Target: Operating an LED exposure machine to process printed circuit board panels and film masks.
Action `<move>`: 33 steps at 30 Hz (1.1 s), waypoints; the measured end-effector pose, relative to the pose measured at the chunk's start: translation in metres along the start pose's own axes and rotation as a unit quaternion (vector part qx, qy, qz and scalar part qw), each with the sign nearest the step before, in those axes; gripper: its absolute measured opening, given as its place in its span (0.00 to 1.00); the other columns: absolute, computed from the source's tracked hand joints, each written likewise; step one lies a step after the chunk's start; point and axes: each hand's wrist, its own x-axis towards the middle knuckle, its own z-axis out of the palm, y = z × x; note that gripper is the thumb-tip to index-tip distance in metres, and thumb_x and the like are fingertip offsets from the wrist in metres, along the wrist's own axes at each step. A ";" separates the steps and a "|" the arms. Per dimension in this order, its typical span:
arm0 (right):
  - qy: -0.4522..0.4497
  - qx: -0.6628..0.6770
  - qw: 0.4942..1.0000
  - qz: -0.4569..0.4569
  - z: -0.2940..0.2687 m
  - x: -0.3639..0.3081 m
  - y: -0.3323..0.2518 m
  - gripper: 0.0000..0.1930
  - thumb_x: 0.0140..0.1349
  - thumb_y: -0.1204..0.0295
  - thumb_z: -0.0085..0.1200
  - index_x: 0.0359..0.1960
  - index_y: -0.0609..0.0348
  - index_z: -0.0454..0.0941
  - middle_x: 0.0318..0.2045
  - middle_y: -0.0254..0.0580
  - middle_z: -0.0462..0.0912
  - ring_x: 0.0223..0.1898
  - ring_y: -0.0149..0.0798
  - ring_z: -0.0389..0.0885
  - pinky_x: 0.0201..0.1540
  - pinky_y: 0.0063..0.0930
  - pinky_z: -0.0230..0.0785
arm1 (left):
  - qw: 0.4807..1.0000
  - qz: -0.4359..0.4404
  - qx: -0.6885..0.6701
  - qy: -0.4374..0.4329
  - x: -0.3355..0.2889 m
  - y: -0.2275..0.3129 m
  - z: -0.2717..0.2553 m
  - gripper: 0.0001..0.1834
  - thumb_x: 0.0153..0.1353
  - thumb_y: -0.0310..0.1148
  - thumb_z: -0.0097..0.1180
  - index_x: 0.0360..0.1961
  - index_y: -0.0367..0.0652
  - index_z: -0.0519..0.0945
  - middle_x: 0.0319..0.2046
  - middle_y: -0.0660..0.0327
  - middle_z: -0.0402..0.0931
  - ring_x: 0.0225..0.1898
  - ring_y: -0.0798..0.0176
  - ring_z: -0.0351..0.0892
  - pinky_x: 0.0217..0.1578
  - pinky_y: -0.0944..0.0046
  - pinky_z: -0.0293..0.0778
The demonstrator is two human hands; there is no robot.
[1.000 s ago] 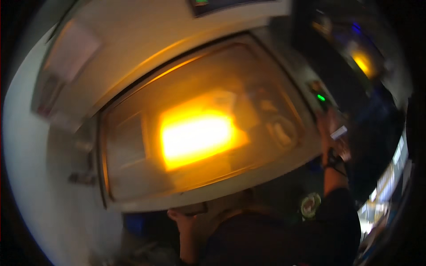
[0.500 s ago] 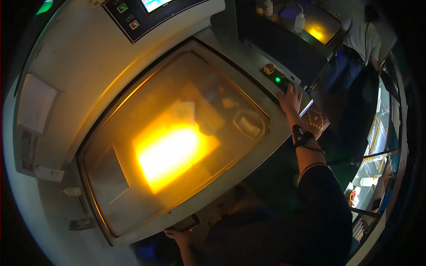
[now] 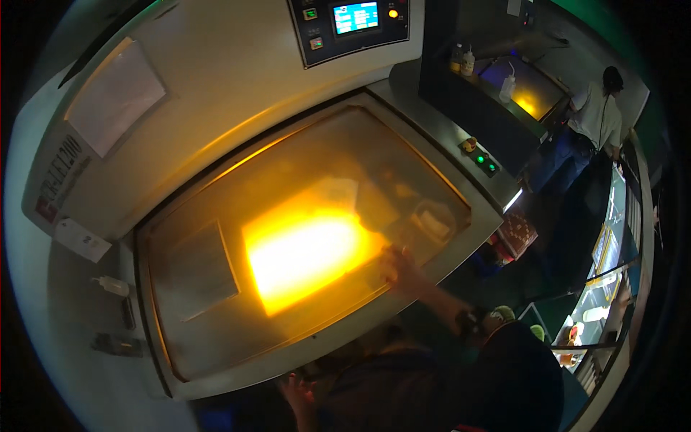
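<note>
A large machine bed [image 3: 423,284] with a pale rim and a glossy, see-through cover lies in front of me. Under the cover a bright yellow-white rectangle of light [image 3: 309,259] glows around the middle. My right hand [image 3: 397,268] is over the bed's near edge, just right of the glow, blurred, its fingers loosely apart and nothing seen in them. Whether it touches the cover I cannot make out. My left hand [image 3: 299,392] is low at the bed's front edge, fingers apart, holding nothing. A flat rectangular sheet [image 3: 205,270] shows at the bed's left.
A control panel with a small screen [image 3: 355,18] is on the machine's upper body. Lit green buttons and a red knob [image 3: 470,144] sit at the bed's right corner. Bottles [image 3: 507,88] stand on a dark unit behind. Another person [image 3: 597,115] stands at the far right.
My right hand has left the button panel and come left and nearer, over the bed's edge. My left hand has let go of the dark handle at the front. The view has shifted.
</note>
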 end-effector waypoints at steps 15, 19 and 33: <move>-0.172 0.091 0.977 0.086 -0.076 -0.004 -0.271 0.25 0.63 0.59 0.55 0.61 0.47 0.71 0.68 0.48 0.61 0.72 0.53 0.52 0.73 0.54 0.42 | 0.978 -0.166 -0.013 -0.130 0.040 0.195 0.003 0.37 0.58 0.43 0.55 0.68 0.43 0.61 0.66 0.46 0.61 0.68 0.40 0.58 0.66 0.29 0.53; -0.128 0.109 0.973 0.156 -0.057 -0.032 -0.283 0.29 0.60 0.57 0.58 0.62 0.49 0.69 0.68 0.47 0.62 0.72 0.51 0.53 0.73 0.52 0.43 | 0.947 -0.250 -0.097 -0.179 0.068 0.189 -0.012 0.38 0.60 0.45 0.53 0.68 0.39 0.59 0.69 0.45 0.58 0.69 0.39 0.55 0.67 0.32 0.52; -0.037 0.074 0.986 0.144 -0.036 -0.021 -0.273 0.33 0.51 0.57 0.65 0.59 0.50 0.71 0.64 0.44 0.69 0.68 0.48 0.63 0.70 0.52 0.52 | 0.924 -0.317 -0.146 -0.157 0.121 0.122 -0.081 0.37 0.62 0.46 0.53 0.67 0.37 0.60 0.67 0.45 0.61 0.68 0.41 0.58 0.68 0.36 0.51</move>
